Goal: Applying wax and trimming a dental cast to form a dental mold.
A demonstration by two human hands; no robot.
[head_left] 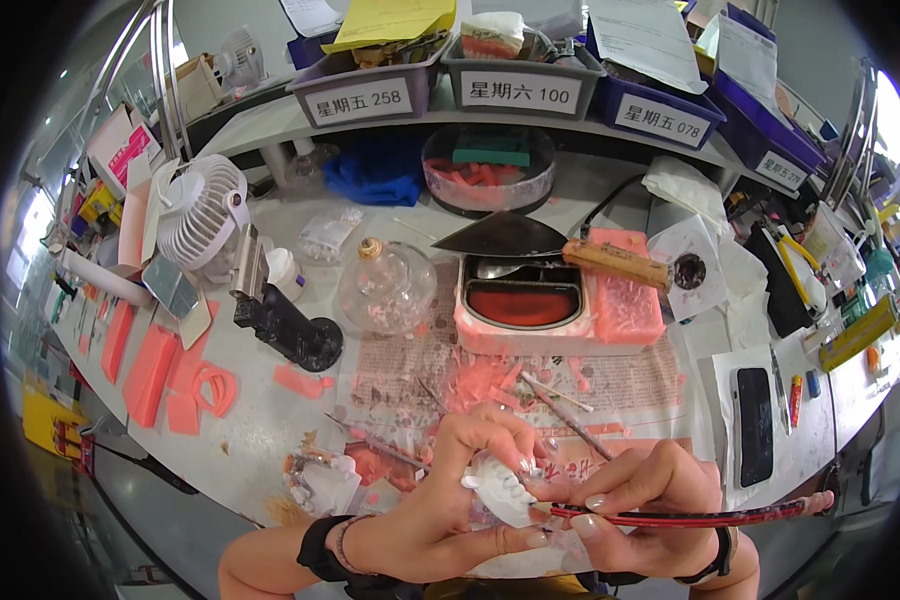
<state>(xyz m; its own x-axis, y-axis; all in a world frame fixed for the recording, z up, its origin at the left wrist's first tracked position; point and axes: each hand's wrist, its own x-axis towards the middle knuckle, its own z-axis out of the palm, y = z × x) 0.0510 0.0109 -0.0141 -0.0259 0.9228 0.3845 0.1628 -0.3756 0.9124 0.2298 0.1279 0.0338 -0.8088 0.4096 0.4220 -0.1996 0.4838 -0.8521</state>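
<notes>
My left hand [435, 505] is closed round a small white dental cast [502, 490], with its tooth row facing up. A red and black pencil [710, 519] lies in the pinch of my right hand [655, 500]. Its sharpened end meets the cast's edge, and its blunt end points right. Both hands are low in the view, over a newspaper [400, 360] scattered with pink wax shavings [485, 380]. Beyond my fingers rest a thin tool [570, 420] and a cotton swab [558, 392]. Another cast with pink wax [320, 482] sits left of my left wrist.
A wax pot [525, 308] stands ahead, with a wooden-handled wide blade [620, 262] across it. Left of it are a glass spirit lamp [385, 290], a black stand [290, 330], a fan [202, 205] and pink wax slabs [152, 375]. At right lies a phone [753, 425]. Labelled bins [520, 90] line the shelf.
</notes>
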